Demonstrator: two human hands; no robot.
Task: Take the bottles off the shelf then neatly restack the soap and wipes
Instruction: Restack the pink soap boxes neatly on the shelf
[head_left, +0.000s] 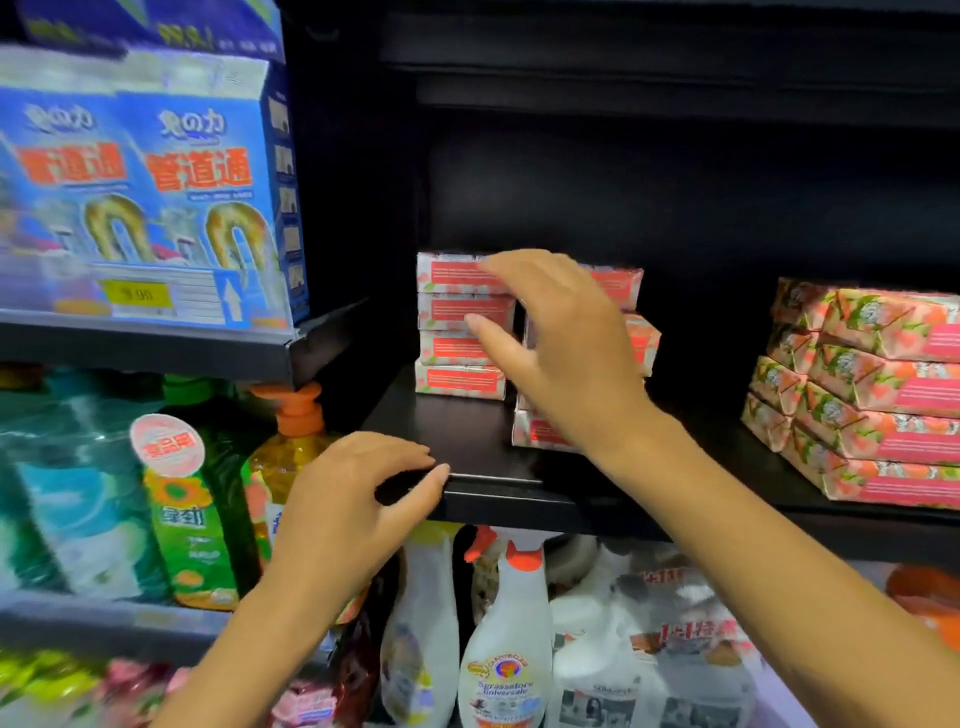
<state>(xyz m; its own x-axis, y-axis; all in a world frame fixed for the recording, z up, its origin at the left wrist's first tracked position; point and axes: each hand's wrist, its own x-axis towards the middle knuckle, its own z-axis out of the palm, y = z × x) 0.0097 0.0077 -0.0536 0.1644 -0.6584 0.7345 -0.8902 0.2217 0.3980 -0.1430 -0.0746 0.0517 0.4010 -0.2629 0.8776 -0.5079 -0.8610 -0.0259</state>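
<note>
Boxy soap bars (460, 312) (paper-wrapped), stacked.

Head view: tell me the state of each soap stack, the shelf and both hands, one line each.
left soap stack, four boxes high, even
middle soap stack, uneven, partly hidden
right soap stack, stacked, boxes angled
black shelf, no bottles visible
right hand, fingers spread, empty
left hand, loosely curled, empty
</note>
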